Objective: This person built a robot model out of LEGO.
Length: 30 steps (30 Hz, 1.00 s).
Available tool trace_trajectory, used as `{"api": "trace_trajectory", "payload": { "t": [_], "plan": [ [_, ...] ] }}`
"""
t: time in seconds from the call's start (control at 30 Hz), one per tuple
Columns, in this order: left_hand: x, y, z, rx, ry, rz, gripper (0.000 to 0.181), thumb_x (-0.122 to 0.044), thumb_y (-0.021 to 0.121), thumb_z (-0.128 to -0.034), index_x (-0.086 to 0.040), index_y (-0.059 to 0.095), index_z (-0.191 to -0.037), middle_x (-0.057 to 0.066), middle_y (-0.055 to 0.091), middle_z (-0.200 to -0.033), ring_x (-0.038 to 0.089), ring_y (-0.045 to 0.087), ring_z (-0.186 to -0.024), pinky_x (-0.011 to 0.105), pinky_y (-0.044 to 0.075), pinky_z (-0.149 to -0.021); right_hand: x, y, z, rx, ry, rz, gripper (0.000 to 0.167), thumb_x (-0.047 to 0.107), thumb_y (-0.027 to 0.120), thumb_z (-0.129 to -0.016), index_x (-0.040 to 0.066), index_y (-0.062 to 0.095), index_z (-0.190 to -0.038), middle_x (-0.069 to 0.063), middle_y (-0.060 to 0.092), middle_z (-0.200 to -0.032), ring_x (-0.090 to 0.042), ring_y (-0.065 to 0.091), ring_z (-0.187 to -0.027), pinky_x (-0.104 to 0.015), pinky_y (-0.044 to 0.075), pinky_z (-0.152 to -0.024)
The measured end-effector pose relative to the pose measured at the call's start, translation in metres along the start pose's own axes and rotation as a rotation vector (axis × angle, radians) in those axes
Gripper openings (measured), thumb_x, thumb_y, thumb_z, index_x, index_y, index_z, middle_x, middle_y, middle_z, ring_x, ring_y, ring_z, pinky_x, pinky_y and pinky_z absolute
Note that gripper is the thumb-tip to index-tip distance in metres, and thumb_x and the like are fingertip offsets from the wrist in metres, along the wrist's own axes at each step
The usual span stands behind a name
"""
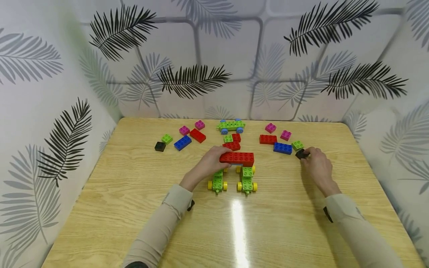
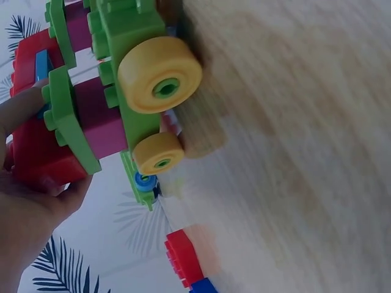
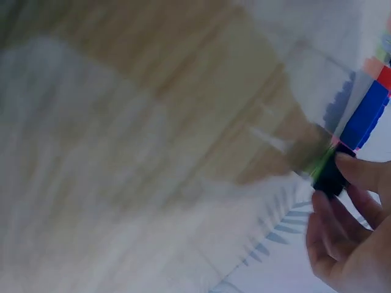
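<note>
I am watching a person build with chunky toy bricks, and the build sits in the middle of the frame. Two green wheeled bases, one on the left (image 1: 217, 182) and one on the right (image 1: 247, 185), stand side by side. Seen from the left wrist, purple bricks (image 2: 98, 116) sit on them, with green bricks above. A long row of red bricks (image 1: 238, 159) goes across near the far end.

The left hand (image 1: 211, 160) curls its thumb and fingers round the left end of the red row. The right hand (image 1: 317, 167), at the right of the frame, pinches a small black brick (image 1: 300, 153). I can't tell if that brick is off the table.

I think the bottom is made and maybe half is left. Loose pink, red, blue and green bricks lie at upper left and upper right, with another black brick (image 1: 160, 146) at upper left. A green car (image 1: 231, 125) with blue wheels stands at the top middle.

The bricks look like hard, smooth plastic, boxy with round bumps. The yellow wheels are fat and round. The wooden table (image 1: 134, 182) has wavy lines and a bright shine.
</note>
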State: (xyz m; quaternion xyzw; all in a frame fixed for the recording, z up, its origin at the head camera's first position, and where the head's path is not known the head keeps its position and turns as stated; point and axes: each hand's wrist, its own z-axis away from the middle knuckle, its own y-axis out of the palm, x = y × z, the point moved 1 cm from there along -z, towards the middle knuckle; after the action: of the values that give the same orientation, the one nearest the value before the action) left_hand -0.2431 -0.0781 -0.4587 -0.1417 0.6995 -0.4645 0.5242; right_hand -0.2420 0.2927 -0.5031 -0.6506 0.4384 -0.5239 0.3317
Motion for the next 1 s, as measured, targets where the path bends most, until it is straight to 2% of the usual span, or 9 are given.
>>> {"api": "trace_trajectory", "payload": {
  "t": [0.13,0.23,0.43,0.57,0.7,0.83,1.0],
  "plan": [
    [0.002,0.003,0.001,-0.027,0.045,-0.006,0.044,-0.018,0.073,-0.0876,-0.005,0.059,-0.128,0.01,0.061,-0.125,0.026,0.05,-0.113,0.039,0.043,-0.099,0.012,-0.003,0.005,-0.036,-0.043,-0.074,0.03,0.002,0.068,-0.085,-0.004,0.058,-0.113,-0.025,0.058,-0.105,-0.039,0.06,-0.086,-0.051,0.047,-0.061],
    [0.002,0.004,0.002,-0.039,0.077,-0.003,0.044,-0.017,0.072,-0.0877,-0.004,0.059,-0.127,0.01,0.061,-0.124,0.026,0.049,-0.114,0.039,0.042,-0.099,0.03,-0.009,0.008,0.003,-0.098,-0.145,0.037,0.004,0.068,-0.087,-0.003,0.057,-0.121,-0.025,0.057,-0.111,-0.038,0.06,-0.091,-0.051,0.049,-0.064],
    [0.002,0.004,0.002,-0.03,0.111,-0.006,0.044,-0.017,0.072,-0.0881,-0.003,0.059,-0.128,0.01,0.061,-0.122,0.026,0.049,-0.113,0.039,0.043,-0.098,0.085,-0.029,0.011,0.088,-0.311,-0.319,0.039,0.005,0.071,-0.086,0.002,0.062,-0.124,-0.019,0.06,-0.114,-0.036,0.061,-0.094,-0.052,0.051,-0.079],
    [0.001,0.003,0.002,-0.022,0.122,-0.01,0.044,-0.017,0.071,-0.0885,-0.003,0.059,-0.128,0.011,0.061,-0.121,0.026,0.049,-0.111,0.039,0.043,-0.096,0.118,-0.04,0.013,0.125,-0.442,-0.404,0.038,0.003,0.074,-0.083,0.005,0.065,-0.12,-0.013,0.062,-0.114,-0.032,0.061,-0.094,-0.051,0.052,-0.079],
    [0.001,0.003,0.002,-0.028,0.123,-0.015,0.044,-0.017,0.071,-0.0883,-0.003,0.059,-0.128,0.01,0.061,-0.121,0.026,0.048,-0.112,0.039,0.042,-0.097,0.136,-0.041,0.014,0.199,-0.517,-0.377,0.039,0.003,0.074,-0.083,0.009,0.066,-0.12,-0.009,0.061,-0.115,-0.028,0.061,-0.099,-0.048,0.053,-0.08],
    [0.001,0.005,0.003,-0.023,0.124,-0.006,0.045,-0.017,0.071,-0.0882,-0.001,0.058,-0.129,0.011,0.06,-0.123,0.027,0.048,-0.112,0.039,0.043,-0.096,0.139,-0.035,0.014,0.263,-0.555,-0.305,0.04,0.004,0.074,-0.084,0.011,0.065,-0.123,-0.011,0.059,-0.118,-0.029,0.059,-0.103,-0.047,0.052,-0.083],
    [0.001,0.004,0.003,-0.023,0.123,0.003,0.046,-0.017,0.072,-0.088,0.0,0.058,-0.129,0.012,0.06,-0.123,0.027,0.048,-0.112,0.039,0.043,-0.095,0.139,-0.033,0.011,0.238,-0.618,-0.27,0.04,0.003,0.075,-0.082,0.008,0.067,-0.12,-0.013,0.06,-0.114,-0.03,0.06,-0.099,-0.046,0.053,-0.08]
  ]
}}
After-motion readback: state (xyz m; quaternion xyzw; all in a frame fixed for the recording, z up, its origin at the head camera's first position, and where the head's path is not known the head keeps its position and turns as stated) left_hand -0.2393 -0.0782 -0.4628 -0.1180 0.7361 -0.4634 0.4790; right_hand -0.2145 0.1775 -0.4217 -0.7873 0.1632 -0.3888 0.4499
